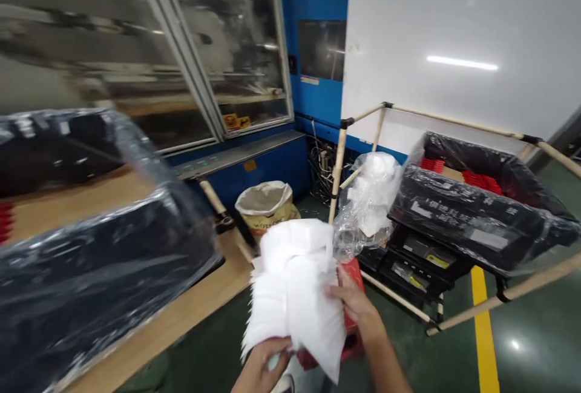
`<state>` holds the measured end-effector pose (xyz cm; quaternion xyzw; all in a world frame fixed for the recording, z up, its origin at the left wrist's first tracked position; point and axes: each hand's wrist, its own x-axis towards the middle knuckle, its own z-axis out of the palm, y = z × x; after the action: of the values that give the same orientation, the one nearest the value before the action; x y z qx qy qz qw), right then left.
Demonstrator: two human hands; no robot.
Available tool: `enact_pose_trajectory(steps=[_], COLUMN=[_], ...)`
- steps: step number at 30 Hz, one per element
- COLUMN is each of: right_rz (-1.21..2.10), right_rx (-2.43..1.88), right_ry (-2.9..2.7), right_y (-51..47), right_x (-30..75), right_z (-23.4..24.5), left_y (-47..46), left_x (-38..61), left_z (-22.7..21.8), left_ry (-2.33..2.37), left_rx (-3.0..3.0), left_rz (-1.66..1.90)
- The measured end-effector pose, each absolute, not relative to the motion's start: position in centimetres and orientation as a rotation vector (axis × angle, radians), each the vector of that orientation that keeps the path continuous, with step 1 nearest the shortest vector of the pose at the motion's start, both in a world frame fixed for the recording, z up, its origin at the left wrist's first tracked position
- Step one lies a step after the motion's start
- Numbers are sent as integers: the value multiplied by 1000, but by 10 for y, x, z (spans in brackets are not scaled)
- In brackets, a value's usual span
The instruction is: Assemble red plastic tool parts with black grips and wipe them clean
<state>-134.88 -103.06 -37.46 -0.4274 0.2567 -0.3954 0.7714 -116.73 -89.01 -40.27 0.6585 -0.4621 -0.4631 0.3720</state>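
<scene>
Between my two hands is a stack of thin white sheets (295,296), soft-looking, with layered, jagged edges on its left side. My left hand (265,364) grips the bottom edge with thumb and fingers. At the stack's right side my right hand (353,297) has its fingers closed on the edge; some fingertips are hidden. Below and behind the sheets a red plastic object (356,320) shows in part, its kind unclear.
At left, a black crate (104,278) lined with clear plastic stands on a wooden board. A pipe rack (338,169) at right holds another lined black crate (476,217) with red parts. Bagged white material (374,193) and a lined sack (265,202) stand near the blue machine (320,48).
</scene>
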Motion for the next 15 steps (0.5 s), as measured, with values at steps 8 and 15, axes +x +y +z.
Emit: enact_pose_trajectory(steps=[8, 15], right_rz=[-785, -672], right_rx=[-1200, -1535], right_ry=[477, 647], right_y=[-989, -964], right_x=[-1313, -1310], right_z=[-367, -349], left_y=[-864, -868], left_x=[-1153, -1139], left_z=[-401, -388], left_ry=[-578, -341], left_rx=[1242, 959], left_rz=[-1391, -1421])
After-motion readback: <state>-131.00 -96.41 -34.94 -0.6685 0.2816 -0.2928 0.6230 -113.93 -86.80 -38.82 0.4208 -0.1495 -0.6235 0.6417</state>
